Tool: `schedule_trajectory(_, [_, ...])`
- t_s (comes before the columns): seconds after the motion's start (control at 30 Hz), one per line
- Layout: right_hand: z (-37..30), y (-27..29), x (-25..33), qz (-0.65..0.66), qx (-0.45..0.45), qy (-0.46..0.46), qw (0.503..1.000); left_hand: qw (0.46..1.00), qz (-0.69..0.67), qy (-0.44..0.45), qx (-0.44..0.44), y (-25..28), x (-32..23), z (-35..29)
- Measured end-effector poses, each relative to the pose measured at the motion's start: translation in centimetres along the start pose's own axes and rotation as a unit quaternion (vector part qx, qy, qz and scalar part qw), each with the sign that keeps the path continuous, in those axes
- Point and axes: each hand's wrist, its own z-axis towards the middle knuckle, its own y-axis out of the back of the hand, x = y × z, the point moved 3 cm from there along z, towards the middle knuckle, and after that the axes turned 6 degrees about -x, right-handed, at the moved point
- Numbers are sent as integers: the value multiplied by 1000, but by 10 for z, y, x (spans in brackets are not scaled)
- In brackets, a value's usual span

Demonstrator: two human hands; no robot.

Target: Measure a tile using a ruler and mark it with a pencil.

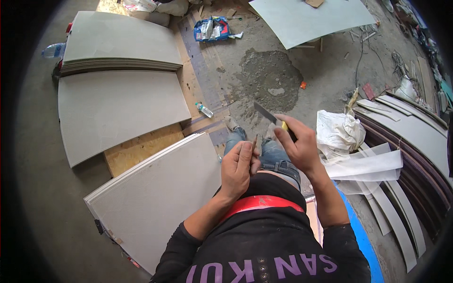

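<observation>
In front of my waist, my left hand (239, 165) is closed round a thin brown pencil (255, 140), its pointed end sticking up past the thumb. My right hand (298, 144) grips a utility knife (264, 112) with a yellow and black handle. The knife's broad dark blade is extended and slants up to the left, over the floor. Blade and pencil are a short way apart. Most of the pencil is hidden by the fingers.
Stacks of pale boards (122, 101) lie to my left, with another pile (163, 198) beside my legs. A small plastic bottle (204, 110) lies near my feet. White sheeting (339, 134) and curved board strips (401, 212) are at right. Ahead, a pale panel (314, 21) stands past a wet patch (271, 75).
</observation>
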Motion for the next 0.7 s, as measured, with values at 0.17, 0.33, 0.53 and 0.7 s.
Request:
schedule_trajectory(0.17, [-2, -2, 24, -3, 97, -1, 995, 1000, -12, 24, 0, -5, -1, 1])
schedule_trajectory(0.33, [-1, -3, 22, -1, 89, 14, 996, 1000, -15, 21, 13, -7, -2, 3])
schedule_trajectory(0.53, [2, -4, 10, 4, 88, 20, 996, 998, -32, 41, 20, -8, 3, 6])
schedule_trajectory(0.7, [5, 10, -4, 25, 6, -87, 996, 990, -102, 101, 14, -13, -1, 9])
